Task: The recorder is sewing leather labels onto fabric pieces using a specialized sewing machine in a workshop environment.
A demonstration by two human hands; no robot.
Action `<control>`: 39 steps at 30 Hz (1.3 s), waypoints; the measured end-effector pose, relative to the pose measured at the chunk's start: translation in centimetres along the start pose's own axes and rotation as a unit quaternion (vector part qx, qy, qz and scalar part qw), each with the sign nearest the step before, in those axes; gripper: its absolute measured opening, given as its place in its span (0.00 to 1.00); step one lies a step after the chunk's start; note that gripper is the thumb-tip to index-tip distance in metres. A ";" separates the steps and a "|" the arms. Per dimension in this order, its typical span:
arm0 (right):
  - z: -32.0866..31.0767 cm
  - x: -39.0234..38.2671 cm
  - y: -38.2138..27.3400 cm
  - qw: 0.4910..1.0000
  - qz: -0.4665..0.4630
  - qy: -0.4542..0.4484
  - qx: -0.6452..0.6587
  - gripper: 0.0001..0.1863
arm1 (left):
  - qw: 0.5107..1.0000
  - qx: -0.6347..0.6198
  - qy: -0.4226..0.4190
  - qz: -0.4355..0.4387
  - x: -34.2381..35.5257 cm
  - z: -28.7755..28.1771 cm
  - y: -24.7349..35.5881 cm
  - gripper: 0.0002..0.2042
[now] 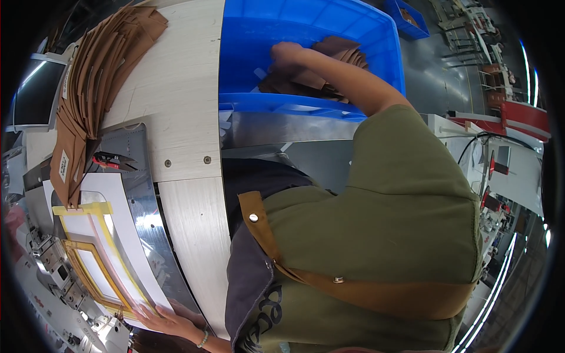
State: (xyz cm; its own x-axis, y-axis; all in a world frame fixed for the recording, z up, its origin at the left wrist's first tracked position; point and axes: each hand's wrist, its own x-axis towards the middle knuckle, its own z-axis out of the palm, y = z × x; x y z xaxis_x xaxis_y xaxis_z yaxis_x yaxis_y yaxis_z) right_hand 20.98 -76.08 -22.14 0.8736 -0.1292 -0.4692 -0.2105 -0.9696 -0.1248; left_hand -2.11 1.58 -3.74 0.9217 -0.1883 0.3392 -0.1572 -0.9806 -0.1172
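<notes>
Just inside the blue bin [250, 38], the right hand [286, 54] curls down over brown pieces [347, 50]; its fingertips are hidden, so I cannot tell whether it has hold of one. Those pieces overlap, flat and matt, their pile running along the bin's length with fanned ends toward its right wall in view. Left of the bin, more make a curved stack [97, 70], its long axis running down past the bin's level, narrow ends pointing downward. White labels [63, 166] on it carry dark print. Below the bin's level, clippers [115, 160] lie against the stack. Farthest down-left of the bin, the left hand [162, 322], fingers loosely spread, rests by the lower corner of a slanting yellow frame [113, 275].
</notes>
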 end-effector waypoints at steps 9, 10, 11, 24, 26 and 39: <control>0.7 1.1 -1.3 0.998 -0.013 -0.047 0.029 0.19 | 0.999 0.011 -0.014 -0.036 -0.4 -0.2 0.1 0.24; 0.8 1.1 -1.5 0.998 -0.004 -0.045 0.050 0.19 | 0.999 0.007 -0.012 -0.037 -0.3 -0.2 0.1 0.24; 1.0 1.1 -1.8 0.997 -0.010 -0.057 0.050 0.19 | 0.998 -0.003 -0.016 -0.057 -0.3 -0.3 0.2 0.24; -4.6 1.4 4.0 0.774 -0.080 0.047 0.627 0.14 | 0.998 -0.017 -0.004 -0.067 0.0 -0.5 1.1 0.25; -7.7 0.9 6.0 0.654 -0.192 0.056 0.729 0.18 | 0.996 -0.008 -0.013 -0.088 0.0 -0.5 1.0 0.24; 1.8 2.5 1.9 0.994 -0.068 -0.086 0.015 0.13 | 0.997 -0.043 -0.006 -0.065 -0.5 -0.4 0.7 0.21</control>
State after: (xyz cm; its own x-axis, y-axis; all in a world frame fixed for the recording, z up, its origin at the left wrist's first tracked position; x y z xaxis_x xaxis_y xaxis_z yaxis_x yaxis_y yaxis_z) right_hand 21.93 -77.88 -25.15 0.8074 0.0434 -0.5884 -0.1106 -0.9685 -0.2232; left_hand -2.82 0.92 -3.61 0.9405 -0.0596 0.3346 -0.0660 -0.9978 0.0076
